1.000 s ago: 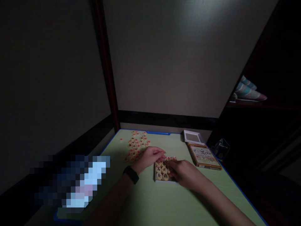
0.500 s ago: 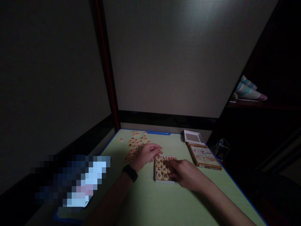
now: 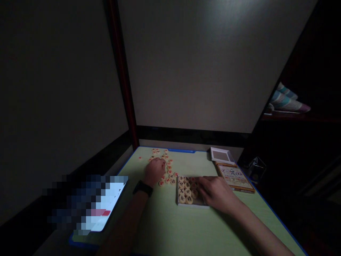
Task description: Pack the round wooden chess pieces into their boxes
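Round wooden Chinese chess pieces (image 3: 169, 172) with red or dark characters lie scattered on the green table (image 3: 160, 220). Among them is my left hand (image 3: 155, 171), a dark watch on its wrist; its fingers are curled, and what they hold is hidden. A shallow white-edged box (image 3: 193, 205) holds rows of these pieces, filled along its left side and back. Over the right part of that box, my right hand (image 3: 213, 190) has its fingers pinched together, down at a chess piece that they mostly cover.
An illustrated flat box (image 3: 234, 177) lies right of the hands, a white tray-like lid (image 3: 221, 155) behind it. A lit tablet (image 3: 109, 204), partly pixelated, rests at the left edge. Panels rise behind the table. Striped fabric (image 3: 289, 101) sits on a shelf at right.
My left hand has moved left from beside the box to the scattered pieces, its fingers now curled. My right hand stays over the box. The view has shifted slightly.
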`<state>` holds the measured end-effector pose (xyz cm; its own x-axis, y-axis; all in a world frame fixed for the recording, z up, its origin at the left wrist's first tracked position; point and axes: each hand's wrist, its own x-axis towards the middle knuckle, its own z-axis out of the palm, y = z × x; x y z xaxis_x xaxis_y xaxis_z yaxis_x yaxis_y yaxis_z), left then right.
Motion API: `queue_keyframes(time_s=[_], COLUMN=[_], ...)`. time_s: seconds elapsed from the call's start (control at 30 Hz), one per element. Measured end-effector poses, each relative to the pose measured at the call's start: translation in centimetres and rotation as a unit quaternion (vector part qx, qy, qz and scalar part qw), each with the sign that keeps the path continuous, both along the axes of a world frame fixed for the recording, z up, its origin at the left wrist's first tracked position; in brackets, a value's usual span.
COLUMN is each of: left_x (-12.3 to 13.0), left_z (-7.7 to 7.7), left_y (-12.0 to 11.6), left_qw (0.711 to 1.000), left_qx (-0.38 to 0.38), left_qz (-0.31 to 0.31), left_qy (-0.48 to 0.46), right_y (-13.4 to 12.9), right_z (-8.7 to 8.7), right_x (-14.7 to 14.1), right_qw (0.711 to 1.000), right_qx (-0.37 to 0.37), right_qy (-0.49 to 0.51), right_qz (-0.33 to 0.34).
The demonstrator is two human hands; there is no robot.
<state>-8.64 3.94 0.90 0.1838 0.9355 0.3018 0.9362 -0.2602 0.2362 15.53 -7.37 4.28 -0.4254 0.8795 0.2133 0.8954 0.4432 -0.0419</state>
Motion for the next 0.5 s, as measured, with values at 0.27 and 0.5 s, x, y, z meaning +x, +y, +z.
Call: queue_keyframes(time_s=[0.27, 0.5], left_x=[-0.84, -0.83], left_z=[0.05, 0.16], left_y=[0.39, 0.1], left_qw=[0.998, 0.995], left_qx=[-0.061, -0.092], left_qz=[-0.03, -0.041], left_qy=[0.015, 0.021], right_y=[-0.07, 0.15], right_z=[0.1, -0.04], right_x=[0.01, 0.05], right_qw=[1.0, 1.0], right_qx=[0.005, 0.009], right_qy=[-0.009, -0.008], right_qz=[0.008, 0.003])
